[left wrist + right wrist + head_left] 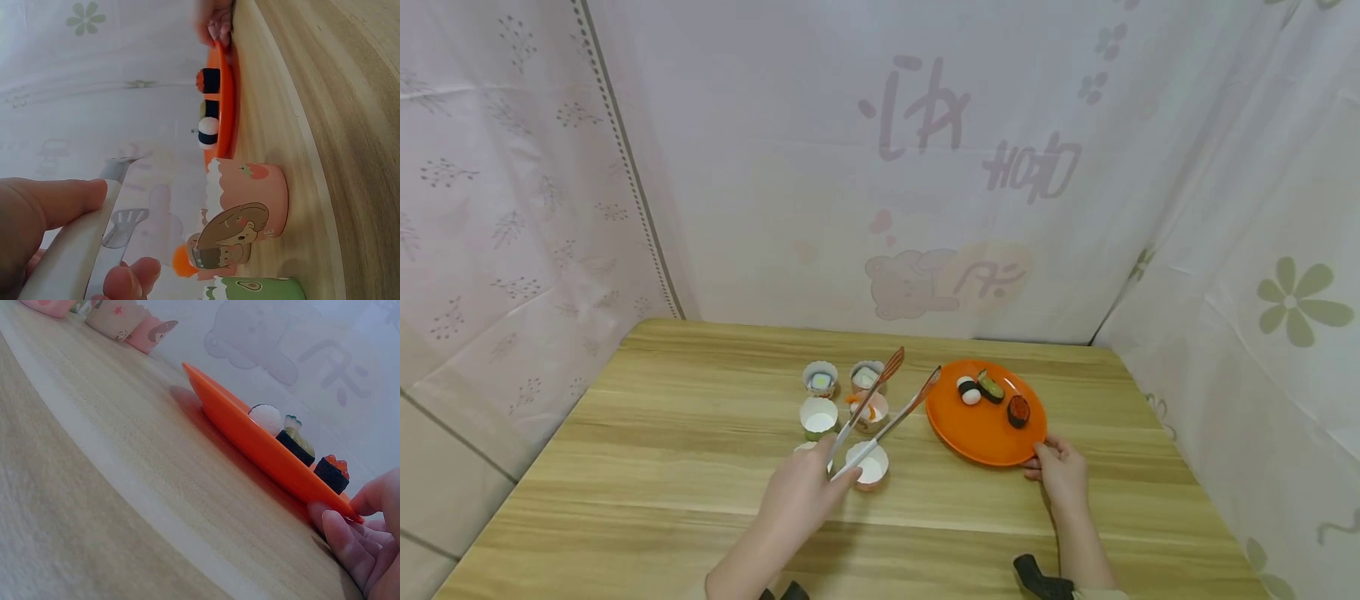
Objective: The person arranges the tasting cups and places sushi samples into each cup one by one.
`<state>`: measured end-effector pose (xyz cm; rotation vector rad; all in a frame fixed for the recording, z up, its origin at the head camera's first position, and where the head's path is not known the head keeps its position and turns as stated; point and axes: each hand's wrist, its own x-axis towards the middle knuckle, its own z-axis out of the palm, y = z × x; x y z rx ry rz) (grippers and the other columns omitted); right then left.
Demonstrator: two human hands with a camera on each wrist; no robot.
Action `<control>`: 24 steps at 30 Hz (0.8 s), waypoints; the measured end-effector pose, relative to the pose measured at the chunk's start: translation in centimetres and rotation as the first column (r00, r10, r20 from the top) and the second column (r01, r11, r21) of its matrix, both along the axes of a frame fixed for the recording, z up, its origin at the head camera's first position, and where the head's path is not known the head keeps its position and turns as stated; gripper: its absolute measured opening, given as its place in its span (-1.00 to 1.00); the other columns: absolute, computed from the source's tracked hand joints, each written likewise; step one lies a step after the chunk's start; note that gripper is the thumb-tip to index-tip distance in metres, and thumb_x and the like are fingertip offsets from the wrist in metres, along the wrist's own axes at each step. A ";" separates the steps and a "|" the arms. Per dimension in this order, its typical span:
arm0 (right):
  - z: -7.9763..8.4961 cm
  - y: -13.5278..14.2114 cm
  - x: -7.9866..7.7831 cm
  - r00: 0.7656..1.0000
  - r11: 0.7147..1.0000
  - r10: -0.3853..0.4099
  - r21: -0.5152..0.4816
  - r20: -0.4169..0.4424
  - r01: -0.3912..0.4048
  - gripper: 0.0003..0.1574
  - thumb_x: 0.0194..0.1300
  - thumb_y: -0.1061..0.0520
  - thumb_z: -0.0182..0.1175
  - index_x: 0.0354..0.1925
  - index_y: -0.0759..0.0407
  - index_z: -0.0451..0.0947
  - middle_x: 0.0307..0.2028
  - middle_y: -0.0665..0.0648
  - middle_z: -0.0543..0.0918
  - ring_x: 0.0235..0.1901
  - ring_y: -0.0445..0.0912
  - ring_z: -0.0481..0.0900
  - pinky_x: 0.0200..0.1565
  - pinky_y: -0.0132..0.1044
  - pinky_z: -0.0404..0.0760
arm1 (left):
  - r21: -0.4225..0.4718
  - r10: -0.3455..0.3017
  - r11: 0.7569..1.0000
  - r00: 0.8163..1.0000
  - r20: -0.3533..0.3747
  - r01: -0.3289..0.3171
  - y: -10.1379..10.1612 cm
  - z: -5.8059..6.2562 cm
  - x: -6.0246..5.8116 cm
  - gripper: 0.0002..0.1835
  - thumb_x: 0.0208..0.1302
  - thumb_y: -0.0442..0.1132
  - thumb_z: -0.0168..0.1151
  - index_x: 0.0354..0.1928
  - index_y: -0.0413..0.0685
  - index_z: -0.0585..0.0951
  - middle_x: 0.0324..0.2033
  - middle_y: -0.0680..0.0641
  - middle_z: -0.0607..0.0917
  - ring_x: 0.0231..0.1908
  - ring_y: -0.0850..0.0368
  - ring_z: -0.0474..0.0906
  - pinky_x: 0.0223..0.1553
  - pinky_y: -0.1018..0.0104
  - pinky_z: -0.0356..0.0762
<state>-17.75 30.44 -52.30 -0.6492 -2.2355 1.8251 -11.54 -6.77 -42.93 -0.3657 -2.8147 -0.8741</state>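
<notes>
My left hand point(801, 492) grips a pair of tongs point(893, 363) by the pale handles, thumb on one arm. The tongs' arms are spread with nothing between the tips, above the paper cups. My right hand point(1062, 473) pinches the near right rim of an orange plate point(977, 446), thumb on top and fingers underneath. Three toy sushi pieces lie on the plate: a white one with a black band point(968, 390), a green-topped one point(990, 387) and a red-topped one point(1018, 411). Under the tongs, a cup holds an orange-and-white piece point(861, 408).
Several paper cups stand in two columns left of the plate. The back left cup point(821, 390) and back right cup point(859, 367) hold pale pieces. White insides show in the green cup point(817, 415) and front right cup point(868, 465). Printed curtains surround the wooden table point(685, 433).
</notes>
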 end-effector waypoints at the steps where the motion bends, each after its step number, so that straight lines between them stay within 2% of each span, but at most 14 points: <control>1: 0.0 0.0 0.0 1.000 1.000 -0.001 -0.001 0.000 0.001 -0.43 0.32 0.20 -0.04 0.22 0.43 0.15 -0.15 0.36 0.49 -0.52 -0.16 0.58 -0.46 -0.30 0.58 | 0.001 -0.003 1.000 1.000 0.002 0.003 0.1 0.0 -0.1 -0.49 0.06 0.06 0.25 -0.09 -0.19 0.49 -0.70 0.14 0.37 -0.71 0.28 0.25 -0.76 0.41 0.21; 7: 0.0 0.0 0.0 1.000 1.000 -0.004 0.002 -0.003 0.004 -0.45 0.31 0.21 -0.05 0.21 0.43 0.16 -0.17 0.34 0.50 -0.53 -0.17 0.58 -0.46 -0.29 0.58 | 0.001 -0.015 1.000 1.000 0.022 0.015 0.4 -0.3 -0.7 -0.38 0.07 0.08 0.24 0.02 -0.27 0.45 -0.72 0.14 0.39 -0.74 0.29 0.24 -0.77 0.42 0.22; 17: -0.1 0.0 -0.1 1.000 1.000 -0.002 0.010 -0.009 0.002 -0.46 0.31 0.21 -0.04 0.20 0.43 0.18 -0.16 0.36 0.50 -0.52 -0.17 0.58 -0.46 -0.30 0.58 | 0.019 -0.052 0.999 0.998 0.040 0.051 1.2 -0.5 -1.4 -0.36 0.08 0.07 0.24 0.08 -0.26 0.44 -0.85 0.17 0.32 -0.86 0.33 0.17 -0.83 0.45 0.17; 20: -0.1 0.1 -0.1 1.000 1.000 -0.001 0.011 -0.009 0.002 -0.45 0.31 0.21 -0.04 0.20 0.44 0.18 -0.18 0.34 0.51 -0.53 -0.16 0.58 -0.47 -0.30 0.58 | 0.016 -0.057 0.998 0.997 0.047 0.057 1.4 -0.5 -1.6 -0.36 0.08 0.08 0.23 0.08 -0.27 0.44 -0.83 0.15 0.35 -0.87 0.33 0.17 -0.84 0.47 0.16; 24: -0.1 0.1 0.0 1.000 1.000 -0.006 0.005 -0.006 0.006 -0.44 0.31 0.21 -0.03 0.21 0.43 0.17 -0.26 0.28 0.54 -0.54 -0.15 0.59 -0.48 -0.29 0.58 | 0.020 -0.055 0.998 0.997 0.060 0.053 1.8 -0.5 -1.8 -0.39 0.07 0.09 0.24 0.04 -0.21 0.47 -0.71 0.10 0.46 -0.83 0.31 0.21 -0.84 0.43 0.19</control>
